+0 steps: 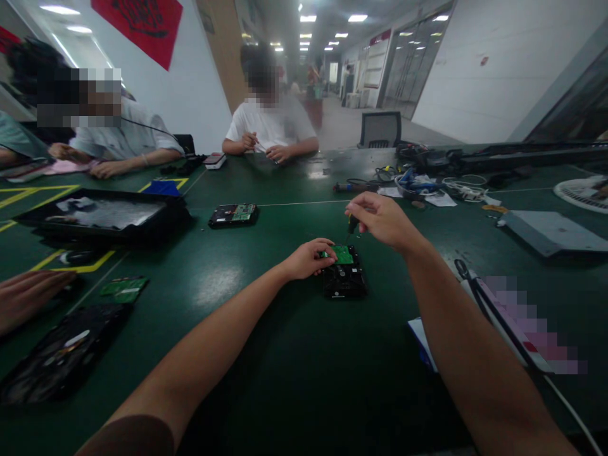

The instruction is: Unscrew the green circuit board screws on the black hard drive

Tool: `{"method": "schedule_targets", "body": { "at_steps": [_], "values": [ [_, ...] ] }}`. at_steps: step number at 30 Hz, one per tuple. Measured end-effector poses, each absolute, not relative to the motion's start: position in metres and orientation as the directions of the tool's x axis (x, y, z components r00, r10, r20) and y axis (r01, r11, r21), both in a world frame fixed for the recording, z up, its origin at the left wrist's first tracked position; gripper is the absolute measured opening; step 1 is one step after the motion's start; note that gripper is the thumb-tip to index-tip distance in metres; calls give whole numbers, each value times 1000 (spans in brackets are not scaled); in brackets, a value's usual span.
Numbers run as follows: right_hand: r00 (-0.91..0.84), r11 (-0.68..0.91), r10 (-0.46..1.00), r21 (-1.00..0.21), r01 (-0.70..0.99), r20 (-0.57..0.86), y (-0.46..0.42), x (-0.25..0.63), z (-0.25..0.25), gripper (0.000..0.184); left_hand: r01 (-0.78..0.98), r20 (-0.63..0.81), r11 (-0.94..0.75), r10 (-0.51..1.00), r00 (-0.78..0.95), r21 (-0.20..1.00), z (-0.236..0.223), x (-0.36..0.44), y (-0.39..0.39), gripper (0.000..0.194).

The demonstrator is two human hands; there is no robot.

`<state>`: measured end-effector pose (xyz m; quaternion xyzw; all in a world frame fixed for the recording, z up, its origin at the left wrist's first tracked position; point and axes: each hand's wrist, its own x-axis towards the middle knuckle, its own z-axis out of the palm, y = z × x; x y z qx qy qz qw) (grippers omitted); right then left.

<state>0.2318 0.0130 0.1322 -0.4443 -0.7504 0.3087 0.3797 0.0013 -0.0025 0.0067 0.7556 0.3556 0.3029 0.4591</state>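
Observation:
A black hard drive (345,283) lies flat on the green table in front of me, with a green circuit board (346,254) on its far half. My left hand (308,258) grips the drive's left side, its fingers bent over the edge of the board. Above the far right part of the drive, my right hand (384,218) pinches a small screwdriver (352,224) with a dark and yellow handle. The screwdriver points down at the board; whether its tip sits in a screw is too small to tell.
Another hard drive (234,215) lies farther left. A black tray (109,215) stands beyond a dark opened device (61,354) at left, near another person's hand (28,297). Cables (420,183), a grey metal box (553,231) and a power strip (503,323) lie right. Co-workers sit opposite.

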Motion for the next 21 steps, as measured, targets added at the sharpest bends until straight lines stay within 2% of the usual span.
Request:
{"method": "schedule_targets", "body": {
  "at_steps": [5,9,13,21],
  "values": [
    [-379,391,891,-848,358,251,10,231,133,27,268,129,-329,814,566,906,7,1,-3,21],
    [-364,449,880,-781,434,304,11,233,134,23,270,125,-324,817,562,907,9,1,-4,22],
    [-300,443,894,-755,483,332,11,233,133,18,255,133,-322,819,558,912,9,2,-4,24],
    [-355,422,887,-829,367,295,10,229,135,22,262,125,-318,818,561,911,7,1,-3,23]
  ]
}}
